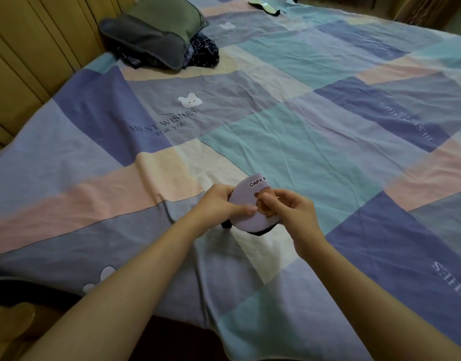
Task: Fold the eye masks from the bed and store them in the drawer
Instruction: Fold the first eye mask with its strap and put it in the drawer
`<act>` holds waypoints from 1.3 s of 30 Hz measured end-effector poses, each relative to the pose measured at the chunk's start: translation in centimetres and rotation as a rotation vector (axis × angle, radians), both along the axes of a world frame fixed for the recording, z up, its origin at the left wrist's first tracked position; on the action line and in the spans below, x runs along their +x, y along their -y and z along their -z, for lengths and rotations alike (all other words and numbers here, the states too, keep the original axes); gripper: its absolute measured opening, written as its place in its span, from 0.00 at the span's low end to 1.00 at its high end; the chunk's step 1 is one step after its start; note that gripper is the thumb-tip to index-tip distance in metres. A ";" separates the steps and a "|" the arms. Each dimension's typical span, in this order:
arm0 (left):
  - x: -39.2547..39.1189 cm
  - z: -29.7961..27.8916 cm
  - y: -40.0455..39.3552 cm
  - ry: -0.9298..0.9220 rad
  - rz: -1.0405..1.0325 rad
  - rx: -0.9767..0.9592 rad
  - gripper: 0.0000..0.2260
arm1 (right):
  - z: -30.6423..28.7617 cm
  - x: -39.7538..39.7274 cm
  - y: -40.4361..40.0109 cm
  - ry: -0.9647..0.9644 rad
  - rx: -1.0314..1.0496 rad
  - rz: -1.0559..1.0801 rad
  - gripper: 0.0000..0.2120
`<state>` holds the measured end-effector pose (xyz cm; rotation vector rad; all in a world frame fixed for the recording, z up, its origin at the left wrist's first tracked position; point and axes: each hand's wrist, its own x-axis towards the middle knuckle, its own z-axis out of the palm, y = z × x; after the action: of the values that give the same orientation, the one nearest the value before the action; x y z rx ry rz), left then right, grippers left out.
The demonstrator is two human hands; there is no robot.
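Both hands are on one mask, held just above the bed's near part. Left hand (225, 201) grips the left edge of the lavender folded eye mask with the cartoon brown animal print (246, 204), thumb on top near the middle, fingers curled behind. Right hand (289, 208) pinches the mask's right side, thumb and forefinger over the animal print, other fingers curled loosely.

Mask looks doubled over, rounded edge facing the camera, "CAPY B…" lettering at its far top edge. A black strap (260, 230) hangs out below the mask, between the wrists. Can't tell whether the mask touches the sheet under it.

Under the mask: patchwork bed sheet in blue, teal, pink and cream squares (328, 113), wrinkled. Far from the mask and up-left, a white bear-head print (189, 100) with "BEST WISHES FOR YOU" text.

Well beyond the mask, far-left corner of the bed: a dark grey pillow (146, 44) with an olive-green pillow (169, 18) behind it, dark navy patterned cloth (204, 50) bunched beside them.

Far edge of the bed, well apart from the held mask: a second eye mask, pale green with dark strap (264, 5), lying flat.

Left of the bed: tan panelled headboard (28, 48).
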<state>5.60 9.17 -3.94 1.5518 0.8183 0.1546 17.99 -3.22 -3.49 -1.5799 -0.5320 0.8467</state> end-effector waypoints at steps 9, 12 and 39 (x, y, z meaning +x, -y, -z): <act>1.6 -1.0 0.9 0.388 -0.541 -0.495 0.09 | 0.7 -4.5 0.3 -0.265 -0.001 -0.030 0.10; 1.8 -1.1 1.1 0.406 -0.630 -0.523 0.09 | 0.1 -5.0 -0.4 -0.233 0.057 -0.021 0.04; 0.0 -0.8 1.2 0.424 -0.945 -0.524 0.10 | -2.8 -1.3 2.0 -0.975 0.494 0.129 0.16</act>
<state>5.59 7.99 -3.16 0.5195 1.0788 0.8511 16.72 -5.25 -0.72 -0.6128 0.0781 1.1504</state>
